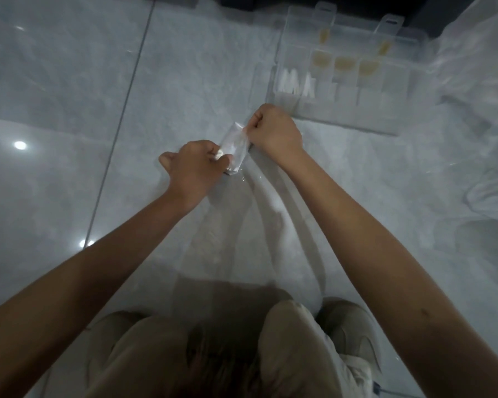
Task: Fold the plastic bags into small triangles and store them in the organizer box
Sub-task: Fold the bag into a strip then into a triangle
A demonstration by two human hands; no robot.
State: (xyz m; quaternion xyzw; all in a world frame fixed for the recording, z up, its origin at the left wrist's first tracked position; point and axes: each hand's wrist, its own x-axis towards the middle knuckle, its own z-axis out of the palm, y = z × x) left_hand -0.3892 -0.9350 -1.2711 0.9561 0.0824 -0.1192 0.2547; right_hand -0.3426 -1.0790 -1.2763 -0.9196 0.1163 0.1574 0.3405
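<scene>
Grip matters here: our left hand pinches the plastic bag at the lower corner of its folded end and our right hand its upper edge, close together, keeping the fold tight, we judge. The unfolded strip trails back toward us. Just beyond, the organizer box sits open on glossy grey floor tiles, white triangles already in one compartment.

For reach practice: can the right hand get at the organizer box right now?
Probably yes: the organizer box lies just beyond the right hand with nothing between, though that hand pinches the plastic bag.
</scene>
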